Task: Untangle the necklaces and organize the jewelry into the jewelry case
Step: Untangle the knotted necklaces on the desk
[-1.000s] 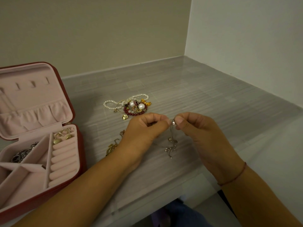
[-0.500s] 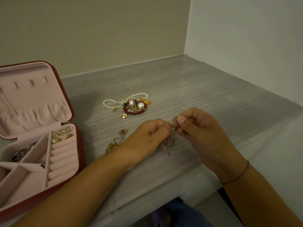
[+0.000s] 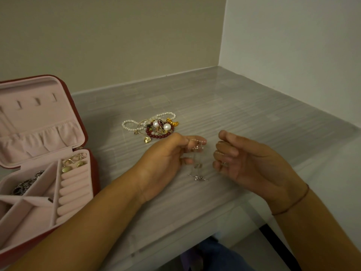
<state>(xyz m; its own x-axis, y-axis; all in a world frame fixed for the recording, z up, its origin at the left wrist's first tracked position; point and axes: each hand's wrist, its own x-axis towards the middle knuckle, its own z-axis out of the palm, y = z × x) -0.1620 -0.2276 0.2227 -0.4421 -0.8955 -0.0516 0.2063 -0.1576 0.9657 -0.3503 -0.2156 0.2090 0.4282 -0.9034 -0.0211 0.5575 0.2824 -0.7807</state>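
Fingers [image 3: 196, 138] of the left hand [image 3: 168, 161] are curled, thumb against forefinger, pinching a thin silver necklace [image 3: 199, 178] whose fine chain drops from them to a small clasp or charm resting on the worktop [image 3: 254, 114]. Just to the right, the right hand [image 3: 248, 165] hovers with its fingers loosely curled and apart from the left; the chain is too fine to tell whether any of it runs to that hand. By my reading, the task is early to midway. At the left, the open jewelry case [image 3: 78, 122] already has gold earrings [image 3: 75, 163] at the far end of its ring rolls and a dark silvery piece [image 3: 27, 182] in a far-left compartment, while the near compartments show only pink lining. Left to do: the silver necklace in hand looks not yet freed and stowed, and a tangled pile [image 3: 156, 128] of pearl strand, red beads and gold charms lies on the worktop just beyond the left hand, unsorted.
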